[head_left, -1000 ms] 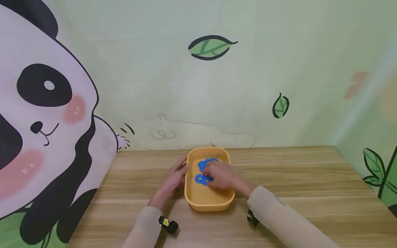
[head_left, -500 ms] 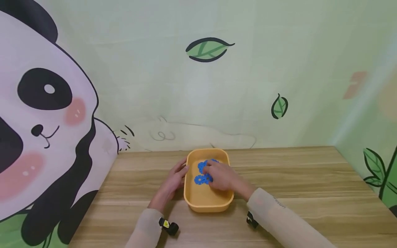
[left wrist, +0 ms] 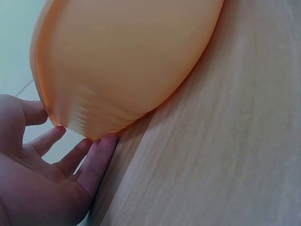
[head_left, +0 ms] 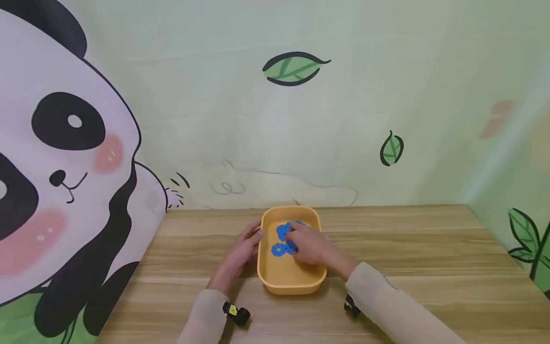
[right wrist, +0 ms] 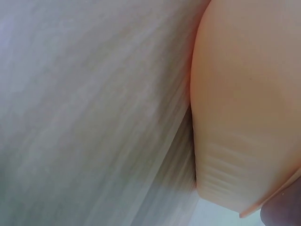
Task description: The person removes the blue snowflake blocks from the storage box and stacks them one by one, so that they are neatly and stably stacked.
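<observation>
A yellow plastic tray [head_left: 292,278] stands on the wooden table, with several blue flower-shaped discs [head_left: 278,249] inside it. My left hand [head_left: 241,248] holds the tray's left side, thumb at the rim and fingers against the outer wall. The left wrist view shows the fingertips [left wrist: 109,137] touching that wall. My right hand [head_left: 310,243] reaches over the right rim, fingers bent down among the discs. Its palm side is hidden, so whether it pinches a disc does not show. In the right wrist view only a blurred bit of the hand [right wrist: 284,205] appears past the rim.
The wooden table [head_left: 408,248] extends to both sides of the tray. Right behind it rises a pale green wall cloth [head_left: 193,95] printed with a panda and leaves. Black wrist cameras [head_left: 237,314] are worn at both cuffs.
The right fingers shift slightly among the blue discs, and the near discs now sit a little more apart. The left hand and tray stay put; the head view shifts slightly.
</observation>
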Tool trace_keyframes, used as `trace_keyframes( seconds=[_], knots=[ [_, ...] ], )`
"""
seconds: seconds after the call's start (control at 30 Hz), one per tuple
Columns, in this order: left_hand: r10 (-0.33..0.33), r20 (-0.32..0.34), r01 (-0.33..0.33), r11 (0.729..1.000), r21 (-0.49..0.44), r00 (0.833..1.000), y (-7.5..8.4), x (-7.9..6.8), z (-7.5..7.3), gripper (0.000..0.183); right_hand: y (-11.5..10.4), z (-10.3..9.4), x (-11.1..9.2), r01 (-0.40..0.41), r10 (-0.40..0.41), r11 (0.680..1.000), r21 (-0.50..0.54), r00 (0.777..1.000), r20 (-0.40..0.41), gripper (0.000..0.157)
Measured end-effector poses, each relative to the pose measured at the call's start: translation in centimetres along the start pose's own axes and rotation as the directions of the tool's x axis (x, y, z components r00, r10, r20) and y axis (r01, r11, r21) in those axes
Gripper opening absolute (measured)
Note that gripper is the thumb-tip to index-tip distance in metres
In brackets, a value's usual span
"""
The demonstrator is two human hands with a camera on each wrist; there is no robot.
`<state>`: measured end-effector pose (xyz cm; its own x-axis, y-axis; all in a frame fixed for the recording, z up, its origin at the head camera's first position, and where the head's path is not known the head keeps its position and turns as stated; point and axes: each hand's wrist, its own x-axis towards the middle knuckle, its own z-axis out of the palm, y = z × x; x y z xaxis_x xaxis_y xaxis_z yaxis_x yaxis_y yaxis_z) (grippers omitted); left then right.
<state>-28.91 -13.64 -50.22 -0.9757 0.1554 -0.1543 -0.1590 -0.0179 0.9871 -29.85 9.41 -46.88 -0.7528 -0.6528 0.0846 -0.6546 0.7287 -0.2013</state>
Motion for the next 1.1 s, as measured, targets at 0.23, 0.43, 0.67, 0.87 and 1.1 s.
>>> trace_keyframes(
  seconds=[0.23, 0.43, 0.67, 0.87, 1.1],
  knots=[
    [-0.002, -0.004, 0.002, 1.0, 0.0, 1.0, -0.1, 0.1, 0.2, 0.052, 0.2, -0.1, -0.1, -0.001, 0.0, 1.0, 0.021, 1.0, 0.006, 0.032],
    [-0.002, -0.003, 0.002, 1.0, -0.013, 1.0, 0.0, 0.1, 0.4, 0.052, 0.4, -0.3, 0.1, -0.006, 0.01, 0.988, 0.154, 1.0, -0.022, 0.031],
    [-0.021, 0.026, 0.021, 0.999, -0.033, 0.999, 0.1, 0.0, 0.0, 0.053, 0.7, -1.4, 0.2, 0.106, -0.077, 0.959, 0.261, 0.99, -0.117, 0.027],
    [-0.06, 0.053, 0.061, 0.998, -0.007, 0.997, 0.2, 0.0, -0.4, 0.055, 1.2, -3.6, -1.2, 0.127, -0.091, 0.955, 0.266, 0.985, -0.146, 0.029],
    [-0.071, 0.048, 0.07, 0.997, 0.016, 0.996, 0.4, -0.1, -0.3, 0.057, 3.6, -6.5, -4.4, 0.03, 0.006, 0.958, 0.285, 0.992, -0.123, 0.03]
  ],
)
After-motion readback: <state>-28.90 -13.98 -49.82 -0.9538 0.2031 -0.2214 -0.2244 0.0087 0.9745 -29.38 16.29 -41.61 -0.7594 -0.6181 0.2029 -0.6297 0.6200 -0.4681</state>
